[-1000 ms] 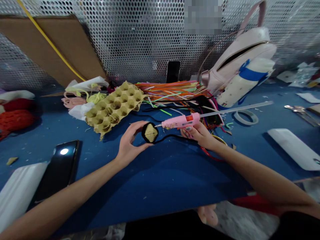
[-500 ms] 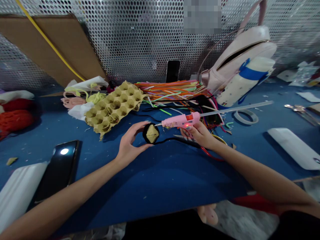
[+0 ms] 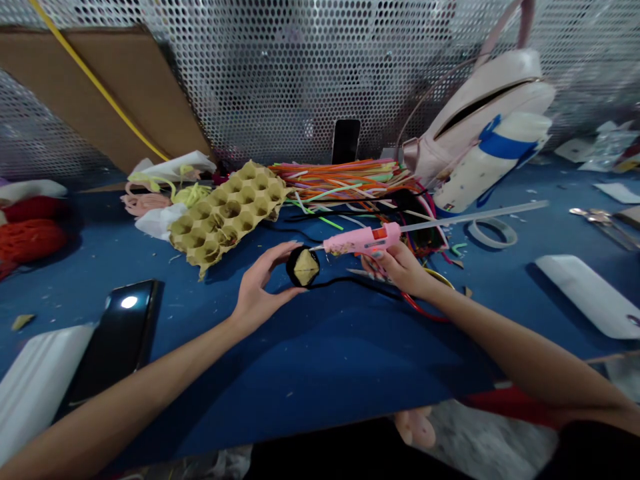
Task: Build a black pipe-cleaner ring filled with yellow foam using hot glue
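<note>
My left hand [image 3: 264,283] is closed around a small egg-carton piece wrapped in black yarn [image 3: 306,267], thumb below and fingers above. The tan carton shows in its middle. From it a black strand [image 3: 345,280] trails to the right over the table. My right hand [image 3: 400,267] grips a pink hot glue gun [image 3: 363,240], whose metal nozzle is at the upper right edge of the wrapped piece. A long clear glue stick [image 3: 475,216] sticks out of the gun's back. Scissors with red handles [image 3: 425,313] lie partly hidden under my right hand.
An egg carton [image 3: 230,210] lies behind my left hand, beside a heap of coloured pipe cleaners [image 3: 345,180]. A phone [image 3: 120,333] is at left. At right are a tape roll [image 3: 493,233], a bottle [image 3: 485,167], a bag [image 3: 500,93] and a white case [image 3: 585,293].
Both hands hold nearly the same place. The red light seen on the glue gun earlier no longer shows.
</note>
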A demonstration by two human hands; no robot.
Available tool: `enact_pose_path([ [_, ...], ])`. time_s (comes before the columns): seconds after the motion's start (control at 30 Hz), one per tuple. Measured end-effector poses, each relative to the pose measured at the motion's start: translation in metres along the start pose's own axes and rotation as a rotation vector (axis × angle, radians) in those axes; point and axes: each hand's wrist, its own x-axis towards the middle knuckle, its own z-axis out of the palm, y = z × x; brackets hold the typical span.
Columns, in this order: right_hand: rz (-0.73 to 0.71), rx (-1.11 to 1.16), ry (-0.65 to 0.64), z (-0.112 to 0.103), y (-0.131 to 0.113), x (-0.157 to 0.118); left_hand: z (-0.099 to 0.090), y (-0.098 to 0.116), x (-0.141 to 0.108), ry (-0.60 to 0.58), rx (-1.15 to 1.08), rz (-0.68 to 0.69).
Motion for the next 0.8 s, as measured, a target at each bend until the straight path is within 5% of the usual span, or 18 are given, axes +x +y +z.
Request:
enact_pose_path([
  [0.8, -0.044, -0.054, 0.044, 0.0011, -0.001, 0.0, 0.0011, -0.0016, -0.0009, 0.018, 0.02, -0.012],
])
